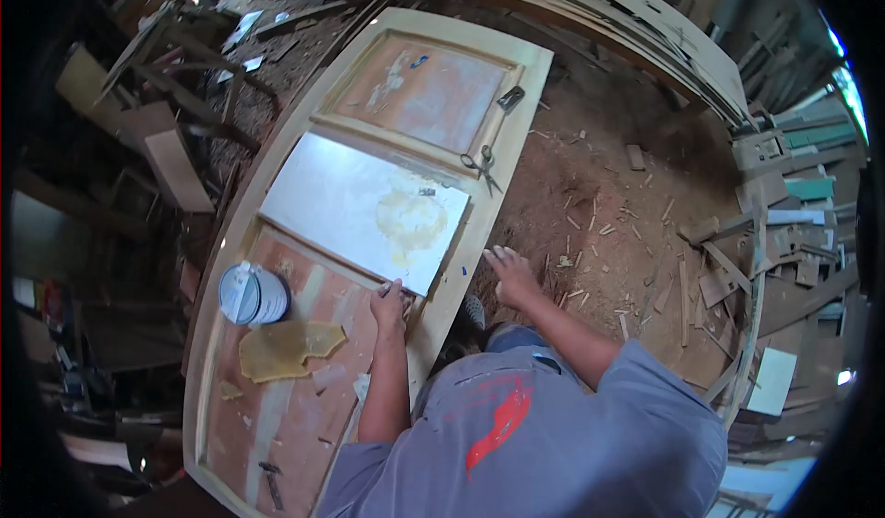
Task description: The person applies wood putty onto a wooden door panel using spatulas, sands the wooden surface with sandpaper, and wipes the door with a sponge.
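A wooden panelled door [442,329] lies flat in front of me, and a white board [323,191] with a yellowish smear rests across its middle. At the board's near corner is my left hand [389,306], its fingers closed on something small that I cannot make out. My right hand [512,276] is off the door's right edge, fingers apart and holding nothing. Scissors [484,166] lie on the door's right frame, with a dark flat tool [510,100] above them. A tin [253,295] stands left of a yellow sheet [286,350] on the lower panel.
A hammer-like tool [272,486] lies at the door's near end. Wood offcuts [636,157] and chips are scattered on the floor to the right. Long boards [590,11] stretch across the back. Stacked wood [797,241] stands at the far right, and timber [175,163] at the left.
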`<state>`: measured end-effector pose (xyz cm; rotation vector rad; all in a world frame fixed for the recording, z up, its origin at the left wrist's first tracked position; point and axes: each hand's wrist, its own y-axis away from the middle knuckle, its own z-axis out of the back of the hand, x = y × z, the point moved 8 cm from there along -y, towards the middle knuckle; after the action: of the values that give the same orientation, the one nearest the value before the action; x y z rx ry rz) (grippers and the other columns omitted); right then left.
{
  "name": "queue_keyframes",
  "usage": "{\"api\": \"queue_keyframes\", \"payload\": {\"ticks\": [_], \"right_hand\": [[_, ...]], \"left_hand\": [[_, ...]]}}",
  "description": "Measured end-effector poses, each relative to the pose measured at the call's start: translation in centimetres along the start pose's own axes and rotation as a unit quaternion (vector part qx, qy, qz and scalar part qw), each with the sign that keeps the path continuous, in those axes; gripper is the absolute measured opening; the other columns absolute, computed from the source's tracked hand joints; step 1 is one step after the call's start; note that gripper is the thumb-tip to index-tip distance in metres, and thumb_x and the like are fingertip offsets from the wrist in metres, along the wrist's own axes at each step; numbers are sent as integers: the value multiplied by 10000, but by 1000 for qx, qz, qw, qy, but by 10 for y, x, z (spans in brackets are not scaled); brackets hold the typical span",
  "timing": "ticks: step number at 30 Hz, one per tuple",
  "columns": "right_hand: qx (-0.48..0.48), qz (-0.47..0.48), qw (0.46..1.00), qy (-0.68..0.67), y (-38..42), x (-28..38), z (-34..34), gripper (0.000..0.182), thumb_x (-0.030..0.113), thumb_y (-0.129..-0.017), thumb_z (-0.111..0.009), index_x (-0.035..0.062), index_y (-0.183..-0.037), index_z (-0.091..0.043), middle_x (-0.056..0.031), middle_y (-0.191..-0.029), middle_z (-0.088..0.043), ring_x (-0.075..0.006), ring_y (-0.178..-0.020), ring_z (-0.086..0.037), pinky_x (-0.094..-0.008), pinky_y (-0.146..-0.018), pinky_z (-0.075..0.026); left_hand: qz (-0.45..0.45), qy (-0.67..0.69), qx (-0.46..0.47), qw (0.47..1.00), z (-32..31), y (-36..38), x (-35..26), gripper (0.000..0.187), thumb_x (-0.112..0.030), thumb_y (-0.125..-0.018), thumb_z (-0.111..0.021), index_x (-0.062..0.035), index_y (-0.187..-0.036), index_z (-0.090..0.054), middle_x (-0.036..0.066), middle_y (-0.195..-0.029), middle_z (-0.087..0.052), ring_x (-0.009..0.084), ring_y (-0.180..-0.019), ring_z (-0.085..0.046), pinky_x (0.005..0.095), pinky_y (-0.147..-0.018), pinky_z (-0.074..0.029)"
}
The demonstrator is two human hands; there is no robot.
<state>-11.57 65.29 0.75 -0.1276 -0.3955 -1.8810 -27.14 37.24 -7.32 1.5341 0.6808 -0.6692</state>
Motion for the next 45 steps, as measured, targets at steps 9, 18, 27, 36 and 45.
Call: {"api": "queue_keyframes", "payload": {"ticks": [9, 18, 27, 36, 45], "right_hand": [[15, -104, 989, 103, -28, -33, 4, 843, 205, -845, -654, 266, -1615, -316, -221, -1641, -314, -373, -1558, -226, -605, -1235, -184], [-37, 28, 985, -164, -25, -99, -19, 619, 158, -856, -699, 137, -1458, -554, -233, -1486, -506, -396, -1377, -487, -493, -1137, -397], [252, 65, 805, -533, -129, -118, 2, 554, 291, -966, -713, 21, -1424, -558, -156, -1138, -725, -244, -1052, -697, -390, -892, -565], [403, 11, 554, -729, -166, -56, 55, 498, 330, -1002, -696, 23, -1371, -565, -64, -1206, -669, -134, -1066, -651, -293, -811, -551], [345, 29, 537, -769, -293, -216, 190, 498, 229, -1019, -672, -16, -1429, -533, -92, -1385, -625, -203, -1247, -604, -377, -1093, -476]], "left_hand": [[20, 4, -43, 999, -19, 13, -6, 194, -127, -944, -742, -1, -948, -594, 48, -752, -633, 124, -544, -553, 273, -435, -400], [27, 41, -120, 992, -48, 1, 0, 172, -131, -936, -741, 23, -941, -665, 77, -805, -657, 173, -614, -586, 361, -505, -438], [-64, 130, -126, 981, -97, -5, 11, 306, -289, -1020, -669, 2, -1098, -619, 94, -978, -682, 202, -811, -662, 368, -681, -541], [-222, 173, -55, 958, -231, 96, -75, 308, -232, -1044, -645, -66, -1270, -519, 39, -1136, -632, 163, -1043, -618, 326, -885, -528], [-358, -4, 29, 933, -432, 38, -185, 282, -60, -990, -651, -9, -1262, -595, 42, -1148, -650, 143, -1046, -612, 303, -927, -488]]}}
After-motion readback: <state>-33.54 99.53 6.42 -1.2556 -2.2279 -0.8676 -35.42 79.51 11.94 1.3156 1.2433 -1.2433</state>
